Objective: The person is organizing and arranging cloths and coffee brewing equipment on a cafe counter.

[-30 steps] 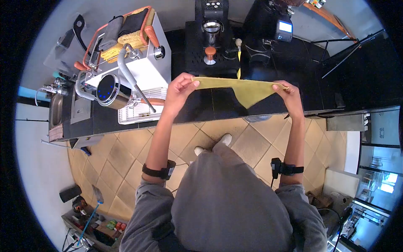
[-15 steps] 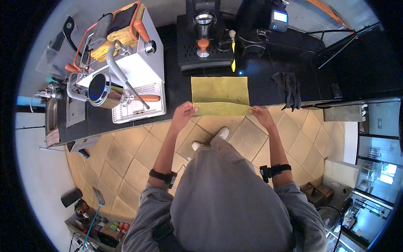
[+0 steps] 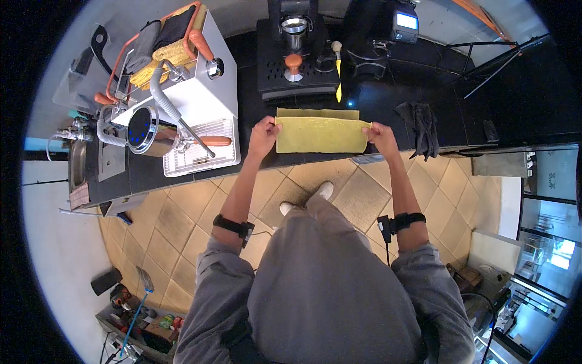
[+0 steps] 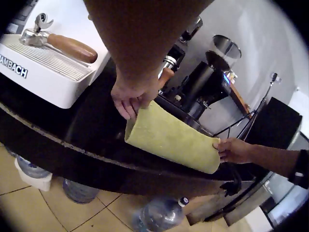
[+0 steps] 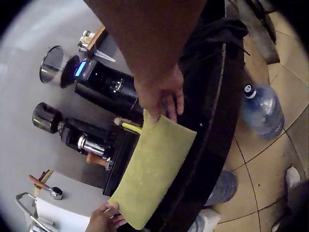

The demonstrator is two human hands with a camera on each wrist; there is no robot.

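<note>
Head view: left hand (image 3: 264, 134) and right hand (image 3: 381, 138) pinch opposite ends of yellow cloth (image 3: 321, 136), folded over, at the tabletop (image 3: 254, 165) edge. Relative to cloth: dark cloth (image 3: 419, 126) right, tamper (image 3: 293, 67) beyond.

Left wrist view: espresso machine left of cloth.

Right wrist view: both hands grip cloth; yellow-handled brush beside it.

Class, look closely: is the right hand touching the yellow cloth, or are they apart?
Touching: the right wrist view shows the right hand gripping the yellow cloth at one end, thumb against it.
</note>
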